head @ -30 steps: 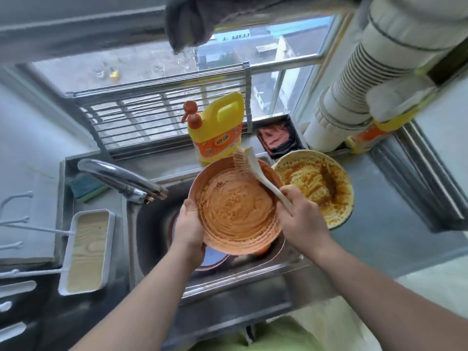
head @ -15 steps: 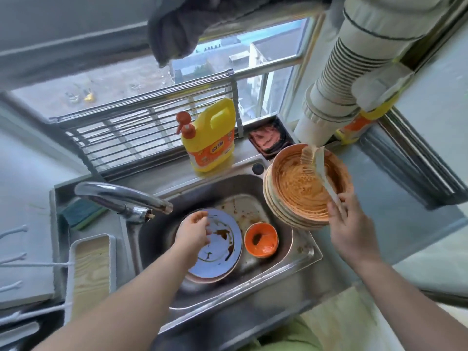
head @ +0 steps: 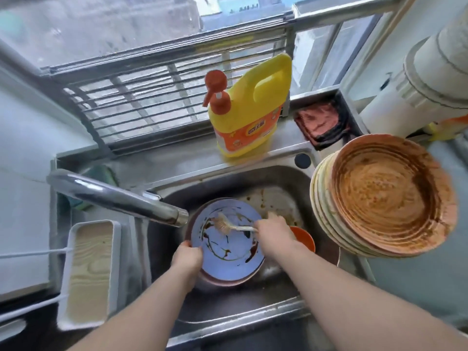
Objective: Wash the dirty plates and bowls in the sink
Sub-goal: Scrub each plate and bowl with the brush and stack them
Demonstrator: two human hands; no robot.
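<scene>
Both forearms reach forward and down into the steel sink (head: 286,183); the left hand (head: 187,258) grips the near-left rim of a blue plate (head: 229,239), its fingers curled over the edge; the right hand (head: 274,233) is clenched round the pale handle of a dish brush (head: 228,225), whose bristle head rests on the plate's upper middle, pointing left. The blue plate lies inside the sink on top of another dish, tilted slightly toward the person, and is marked with thin dark-brown streaks and a thicker smear near its right edge; just behind the right hand an orange bowl (head: 305,239) sits in the sink, mostly hidden. On the counter (head: 417,279) to the right stands a stack of plates (head: 382,196), the top one coated in swirled orange-brown residue. A chrome faucet (head: 116,196) juts over the sink from the left; a yellow detergent bottle (head: 249,110) with an orange pump stands on the ledge behind.
</scene>
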